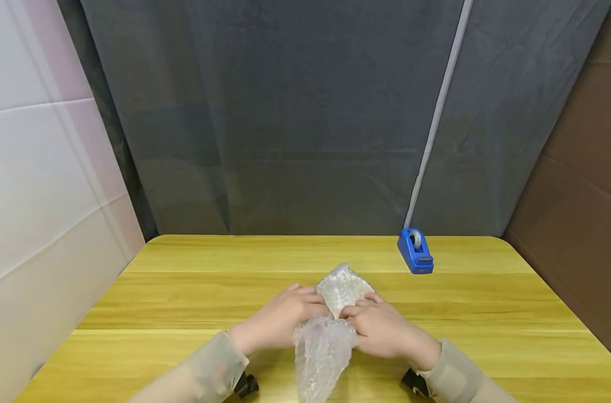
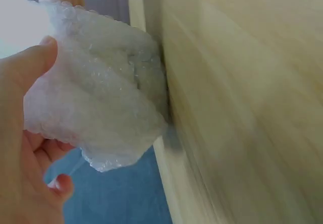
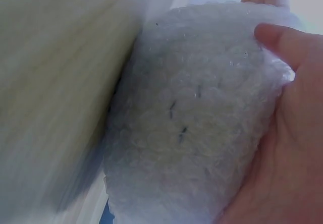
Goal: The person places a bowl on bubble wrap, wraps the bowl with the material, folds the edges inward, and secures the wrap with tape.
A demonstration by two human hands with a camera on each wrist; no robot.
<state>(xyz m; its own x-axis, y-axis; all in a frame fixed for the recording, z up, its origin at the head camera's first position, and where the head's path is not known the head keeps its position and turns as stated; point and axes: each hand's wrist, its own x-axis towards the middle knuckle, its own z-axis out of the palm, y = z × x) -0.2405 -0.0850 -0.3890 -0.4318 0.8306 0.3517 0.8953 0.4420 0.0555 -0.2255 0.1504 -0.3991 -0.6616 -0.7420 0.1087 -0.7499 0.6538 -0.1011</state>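
A bundle of clear bubble wrap lies near the table's front, between both hands. From its near side a loose end of wrap hangs down toward me. My left hand grips the wrap from the left; the left wrist view shows the thumb on top and the other fingers curled below the wrap. On the right side my right hand holds it too, its thumb on the wrap in the right wrist view. Dark marks show faintly through the layers, but what is inside cannot be made out.
A blue tape dispenser with a roll of tape stands at the back right of the wooden table. Dark cloth hangs behind the table. White cloth is on the left, brown on the right.
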